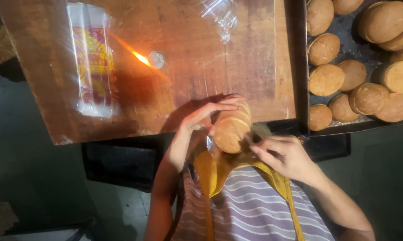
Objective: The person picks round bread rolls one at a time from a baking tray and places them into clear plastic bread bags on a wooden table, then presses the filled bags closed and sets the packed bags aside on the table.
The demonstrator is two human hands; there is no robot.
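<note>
Wooden table [237, 67] carries a lit candle [156, 59]; a tray [302, 67] of round buns sits beside it; the stack of golden-brown buns [231, 127], apparently in clear wrap, is held at the table's near edge; left hand [206, 114] cups its top; right hand [285, 156] pinches the wrap beside it.

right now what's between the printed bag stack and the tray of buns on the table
In the head view, a lit candle and a clear plastic bag lie between the printed bag stack and the bun tray.
</note>
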